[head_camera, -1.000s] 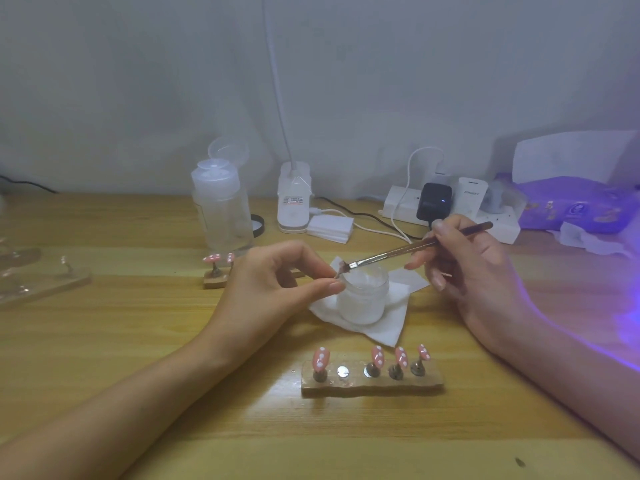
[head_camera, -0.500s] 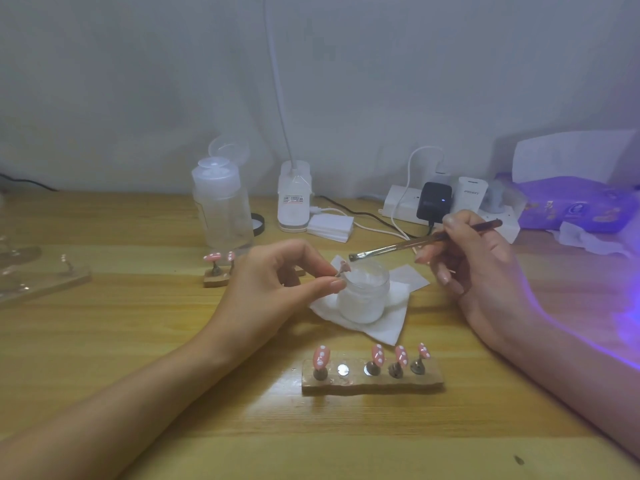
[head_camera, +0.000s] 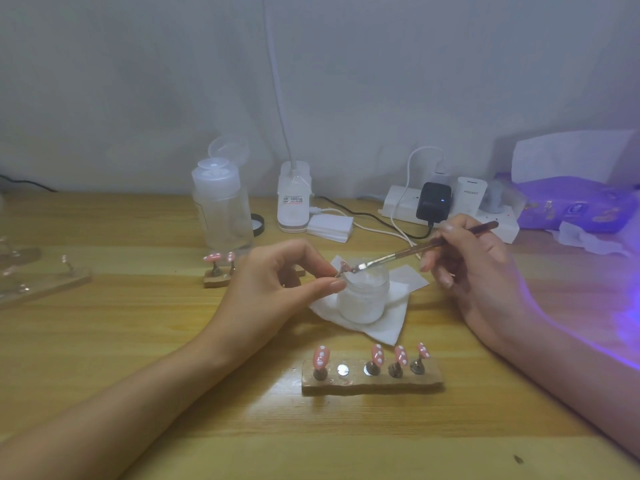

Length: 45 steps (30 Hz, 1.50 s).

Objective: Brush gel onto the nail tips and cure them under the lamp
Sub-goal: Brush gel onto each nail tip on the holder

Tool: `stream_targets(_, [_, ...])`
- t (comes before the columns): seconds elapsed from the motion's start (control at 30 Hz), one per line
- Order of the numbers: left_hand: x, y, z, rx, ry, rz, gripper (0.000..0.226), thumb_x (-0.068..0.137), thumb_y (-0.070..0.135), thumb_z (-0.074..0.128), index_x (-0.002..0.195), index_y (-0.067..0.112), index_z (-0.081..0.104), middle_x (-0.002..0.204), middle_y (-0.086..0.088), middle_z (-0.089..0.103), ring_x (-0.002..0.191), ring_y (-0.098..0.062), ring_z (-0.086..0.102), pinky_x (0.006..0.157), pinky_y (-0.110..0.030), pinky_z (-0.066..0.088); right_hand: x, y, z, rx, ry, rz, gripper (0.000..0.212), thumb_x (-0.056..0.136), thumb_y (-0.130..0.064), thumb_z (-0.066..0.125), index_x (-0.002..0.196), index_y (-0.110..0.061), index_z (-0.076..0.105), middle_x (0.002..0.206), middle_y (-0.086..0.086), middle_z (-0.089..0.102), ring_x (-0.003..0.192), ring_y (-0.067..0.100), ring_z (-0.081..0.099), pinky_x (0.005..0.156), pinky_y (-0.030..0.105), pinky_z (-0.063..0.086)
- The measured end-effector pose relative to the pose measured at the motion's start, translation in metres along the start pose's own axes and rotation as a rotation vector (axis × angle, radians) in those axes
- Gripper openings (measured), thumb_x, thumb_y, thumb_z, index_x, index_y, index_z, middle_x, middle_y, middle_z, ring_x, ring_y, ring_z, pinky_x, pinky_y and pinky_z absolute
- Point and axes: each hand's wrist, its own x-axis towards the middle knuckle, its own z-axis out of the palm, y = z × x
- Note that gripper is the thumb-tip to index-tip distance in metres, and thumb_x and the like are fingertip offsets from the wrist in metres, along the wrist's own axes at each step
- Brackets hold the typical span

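My left hand (head_camera: 277, 285) pinches a small pink nail tip (head_camera: 343, 267) on its stand, held over the glass jar (head_camera: 363, 296). My right hand (head_camera: 474, 271) grips a thin brush (head_camera: 408, 252), and its bristles touch the held tip. The jar stands on a white tissue (head_camera: 391, 323). In front lies a wooden holder (head_camera: 372, 382) with several pink white-dotted nail tips on small stands and one bare socket. A second small holder (head_camera: 216, 278) with pink tips sits behind my left hand. Purple lamp glow (head_camera: 628, 306) spills in at the right edge; the lamp itself is out of view.
A clear pump bottle (head_camera: 221, 209), a white desk lamp base (head_camera: 293, 199), a pad stack (head_camera: 330, 227) and a power strip with plugs (head_camera: 446, 206) line the back. A purple wipes pack (head_camera: 575, 206) lies back right. A clear tray (head_camera: 38, 282) sits far left.
The brush had lifted away from the nail tip half a second ago; now its bristles are back down on the tip. My left hand has stayed in place.
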Motion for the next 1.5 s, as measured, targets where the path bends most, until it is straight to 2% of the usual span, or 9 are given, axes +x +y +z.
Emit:
stream_targets(0.13, [-0.0001, 0.0006, -0.0004, 0.022, 0.004, 0.01, 0.012, 0.077, 0.029, 0.077, 0.076, 0.02, 0.07, 0.06, 0.023, 0.062, 0.046, 0.0, 0.045, 0.05, -0.007, 0.034, -0.0023, -0.0019, 0.0022, 0.033, -0.073, -0.003, 0.021, 0.09, -0.034, 0.056, 0.078, -0.018, 0.05, 0.065, 0.008, 0.07, 0.044, 0.013, 0.049, 0.039, 0.017, 0.033])
stream_targets(0.27, [-0.0004, 0.0004, -0.0008, 0.048, 0.008, 0.022, 0.009, 0.079, 0.025, 0.078, 0.077, 0.02, 0.07, 0.062, 0.023, 0.063, 0.048, 0.0, 0.045, 0.052, -0.008, 0.035, -0.0008, -0.0004, -0.0011, 0.014, 0.01, 0.023, 0.026, 0.101, -0.021, 0.05, 0.074, -0.021, 0.049, 0.058, 0.006, 0.065, 0.042, 0.011, 0.044, 0.039, 0.017, 0.029])
stream_targets(0.37, [-0.0006, -0.0003, -0.0009, 0.062, 0.003, 0.032, 0.009, 0.081, 0.021, 0.078, 0.078, 0.019, 0.07, 0.062, 0.025, 0.061, 0.048, -0.001, 0.044, 0.052, -0.008, 0.035, -0.0013, -0.0019, 0.0006, 0.057, -0.05, -0.009, 0.021, 0.094, -0.03, 0.054, 0.075, -0.021, 0.05, 0.063, 0.007, 0.068, 0.044, 0.012, 0.047, 0.039, 0.017, 0.033])
stream_targets(0.5, [-0.0009, -0.0008, -0.0006, 0.071, 0.007, 0.04, 0.009, 0.082, 0.02, 0.078, 0.079, 0.02, 0.07, 0.058, 0.026, 0.058, 0.048, -0.002, 0.042, 0.053, -0.013, 0.037, 0.0002, 0.0008, -0.0003, -0.001, -0.017, 0.025, 0.026, 0.1, -0.021, 0.05, 0.075, -0.021, 0.049, 0.059, 0.006, 0.066, 0.041, 0.011, 0.043, 0.038, 0.016, 0.03])
stream_targets(0.67, [-0.0007, -0.0013, 0.0004, 0.083, 0.018, 0.043, 0.01, 0.085, 0.016, 0.077, 0.08, 0.018, 0.069, 0.057, 0.025, 0.055, 0.049, -0.007, 0.044, 0.056, -0.023, 0.04, -0.0006, -0.0005, 0.0013, 0.045, -0.076, 0.02, 0.02, 0.094, -0.027, 0.053, 0.077, -0.017, 0.049, 0.06, 0.007, 0.067, 0.042, 0.011, 0.046, 0.039, 0.016, 0.033])
stream_targets(0.77, [-0.0002, -0.0011, 0.0003, 0.095, 0.025, 0.045, 0.01, 0.084, 0.015, 0.078, 0.08, 0.019, 0.069, 0.06, 0.024, 0.058, 0.05, -0.008, 0.047, 0.056, -0.022, 0.041, 0.0, 0.0001, 0.0004, 0.028, -0.026, 0.038, 0.026, 0.101, -0.02, 0.049, 0.075, -0.019, 0.05, 0.058, 0.007, 0.065, 0.041, 0.011, 0.043, 0.037, 0.016, 0.031])
stream_targets(0.9, [-0.0002, -0.0004, 0.0003, 0.114, 0.035, 0.07, 0.01, 0.083, 0.015, 0.078, 0.08, 0.018, 0.07, 0.07, 0.018, 0.061, 0.051, -0.01, 0.05, 0.056, -0.016, 0.04, -0.0004, -0.002, 0.0017, 0.058, -0.067, 0.021, 0.02, 0.092, -0.032, 0.055, 0.077, -0.02, 0.05, 0.061, 0.005, 0.067, 0.042, 0.01, 0.045, 0.038, 0.016, 0.032])
stream_targets(1.1, [-0.0008, -0.0002, -0.0001, 0.126, 0.027, 0.093, 0.006, 0.083, 0.017, 0.077, 0.082, 0.018, 0.071, 0.08, 0.012, 0.065, 0.053, -0.012, 0.052, 0.056, -0.018, 0.043, 0.0, -0.0011, 0.0001, 0.046, -0.025, 0.016, 0.02, 0.092, -0.032, 0.056, 0.075, -0.022, 0.052, 0.061, 0.005, 0.067, 0.041, 0.01, 0.045, 0.037, 0.015, 0.031])
stream_targets(1.5, [-0.001, -0.0042, 0.0002, 0.102, 0.032, 0.084, 0.01, 0.083, 0.015, 0.078, 0.081, 0.019, 0.069, 0.07, 0.016, 0.06, 0.05, -0.012, 0.051, 0.053, -0.024, 0.045, -0.0012, -0.0008, 0.0031, 0.014, -0.073, 0.009, 0.021, 0.093, -0.032, 0.054, 0.079, -0.017, 0.05, 0.061, 0.007, 0.067, 0.041, 0.011, 0.045, 0.037, 0.016, 0.03])
